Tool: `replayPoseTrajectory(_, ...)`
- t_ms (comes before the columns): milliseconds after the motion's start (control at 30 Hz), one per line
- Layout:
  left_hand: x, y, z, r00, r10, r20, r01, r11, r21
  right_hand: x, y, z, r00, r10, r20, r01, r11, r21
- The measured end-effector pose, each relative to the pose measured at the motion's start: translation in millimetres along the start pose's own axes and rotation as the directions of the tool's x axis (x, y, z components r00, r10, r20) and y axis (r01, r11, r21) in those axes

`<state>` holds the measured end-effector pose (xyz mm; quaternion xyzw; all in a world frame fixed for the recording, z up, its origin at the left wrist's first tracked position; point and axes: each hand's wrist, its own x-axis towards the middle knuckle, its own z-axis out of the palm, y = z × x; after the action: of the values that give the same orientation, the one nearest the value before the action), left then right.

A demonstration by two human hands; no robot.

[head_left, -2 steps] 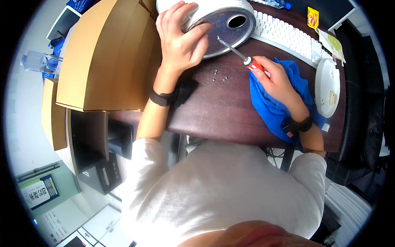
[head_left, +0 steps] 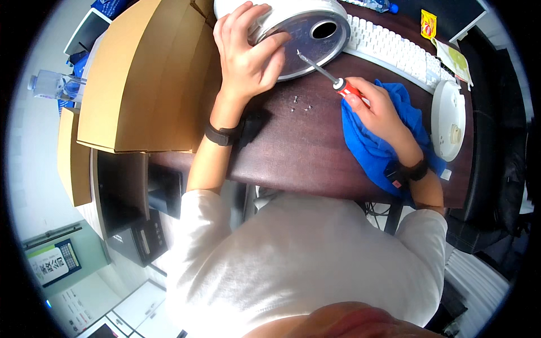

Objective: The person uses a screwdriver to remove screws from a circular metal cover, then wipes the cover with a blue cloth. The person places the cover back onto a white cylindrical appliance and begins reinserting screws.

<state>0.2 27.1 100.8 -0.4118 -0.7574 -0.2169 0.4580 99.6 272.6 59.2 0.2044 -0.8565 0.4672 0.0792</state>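
Note:
My left hand is closed on the side of a white round appliance at the top of the view. The appliance is tilted, and its dark, glossy round face with an oval hole turns toward me. In my right hand is a screwdriver with a red handle and a metal shaft. Its tip points up-left in front of the dark face; I cannot tell whether it touches. Several small screws lie on the dark table below the appliance. A blue cloth lies under my right wrist.
A large cardboard box stands to the left, close to my left forearm. Behind my right hand is a white keyboard. A white round cover lies at the table's right side, near a yellow packet farther back.

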Motion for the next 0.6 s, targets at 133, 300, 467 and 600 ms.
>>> replayPoseTrajectory(133, 0.3, -0.6, -0.6, 1.000, -0.002, 0.006, 0.002, 1.000, -0.017, 4.7, -4.4, -0.5, 1.000, 0.016, 0.014, -0.017, 0.999, 0.038)
replayPoseTrajectory(300, -3.7, -4.0, -2.9, 1.000, -0.012, 0.028, 0.014, 0.998, -0.056, 8.8, -8.6, -1.7, 0.996, 0.067, 0.054, -0.072, 0.993, 0.093)
replayPoseTrajectory(467, -3.2, -2.5, -3.6, 1.000, -0.014, 0.021, 0.015, 0.998, -0.056, 6.8, -4.8, 1.2, 0.999, 0.043, 0.033, -0.047, 0.994, 0.103)
replayPoseTrajectory(600, -1.8, 1.0, -7.5, 0.999, -0.017, 0.033, 0.019, 0.998, -0.060, 7.4, -9.4, -0.4, 0.996, 0.066, 0.063, -0.073, 0.990, 0.119)
